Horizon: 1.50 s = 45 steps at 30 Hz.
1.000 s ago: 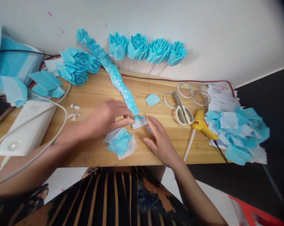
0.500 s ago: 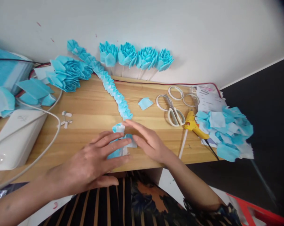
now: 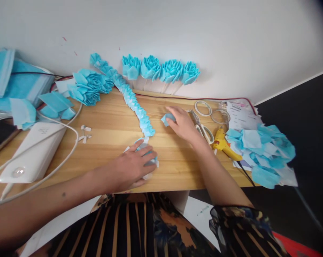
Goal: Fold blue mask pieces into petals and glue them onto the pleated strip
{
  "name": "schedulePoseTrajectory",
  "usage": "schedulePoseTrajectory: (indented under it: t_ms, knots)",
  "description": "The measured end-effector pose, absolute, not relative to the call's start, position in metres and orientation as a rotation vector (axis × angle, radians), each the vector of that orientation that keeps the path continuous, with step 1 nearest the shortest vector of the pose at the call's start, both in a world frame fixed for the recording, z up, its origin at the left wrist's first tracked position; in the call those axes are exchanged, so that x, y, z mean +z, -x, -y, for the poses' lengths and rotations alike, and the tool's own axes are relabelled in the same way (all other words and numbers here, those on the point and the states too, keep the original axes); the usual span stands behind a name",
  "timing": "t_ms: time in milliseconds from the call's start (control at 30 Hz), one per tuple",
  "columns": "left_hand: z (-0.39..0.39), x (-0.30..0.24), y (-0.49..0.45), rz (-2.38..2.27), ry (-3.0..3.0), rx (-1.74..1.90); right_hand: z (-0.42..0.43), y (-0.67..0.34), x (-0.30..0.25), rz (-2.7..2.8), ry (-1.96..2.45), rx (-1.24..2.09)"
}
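Palm down near the front of the table, my left hand point(image 3: 133, 166) rests on several blue and white fabric pieces point(image 3: 150, 175), its fingers spread and covering most of them. My right hand point(image 3: 183, 125) reaches to a single blue fabric square point(image 3: 165, 119), with thumb and fingers apart over its right side. Whether the fingertips touch the square is hard to see. Just above my left hand ends a long row of folded blue pieces point(image 3: 134, 107), which runs up to the wall.
Blue fabric flowers point(image 3: 172, 71) on sticks lean against the wall. Right of my right hand lie scissors point(image 3: 206, 134), tape rolls point(image 3: 203, 108), a yellow glue gun point(image 3: 225, 144) and a heap of fabric pieces point(image 3: 268, 153). A white power bank point(image 3: 34, 151) with cables lies left.
My right hand has left the pieces near my left hand and moved up and right to the single square. My left hand has come down flat onto the pieces. The view has shifted slightly.
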<state>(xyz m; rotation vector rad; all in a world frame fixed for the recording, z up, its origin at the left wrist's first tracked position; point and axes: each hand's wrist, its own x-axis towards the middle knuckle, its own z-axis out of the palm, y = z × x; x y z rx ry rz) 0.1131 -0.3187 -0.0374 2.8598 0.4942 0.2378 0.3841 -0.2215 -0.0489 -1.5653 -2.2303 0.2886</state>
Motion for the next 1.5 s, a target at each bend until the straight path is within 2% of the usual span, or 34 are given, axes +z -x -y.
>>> schedulePoseTrajectory:
  t_ms: [233,500,633,800,933,1067,1367,1500]
  knots:
    - [0.322,-0.044,-0.092,-0.61,-2.887,0.319,0.222,-0.383,-0.047,2.417,1.516,0.356]
    - [0.302,-0.042,-0.064,-1.067,-2.932,0.342,0.295,-0.372,-0.03,2.427,1.441,0.421]
    - [0.287,-0.038,-0.069,-1.194,-2.834,0.516,0.317,-0.347,-0.017,2.394,1.292,0.49]
    - [0.277,-0.033,-0.073,-1.13,-2.722,0.717,0.327,-0.329,-0.024,2.269,1.242,0.559]
    - [0.275,-0.018,-0.073,-1.159,-2.483,0.832,0.33,-0.332,-0.033,1.907,1.267,0.628]
    - [0.274,-0.001,-0.078,-1.241,-2.183,1.009,0.325,-0.349,-0.026,1.657,1.361,0.525]
    - [0.273,0.007,-0.109,-1.009,-2.071,1.0,0.295,-0.378,-0.018,2.161,1.546,0.365]
    - [0.272,0.006,-0.109,-1.079,-2.085,0.992,0.296,-0.377,-0.021,2.224,1.712,0.243]
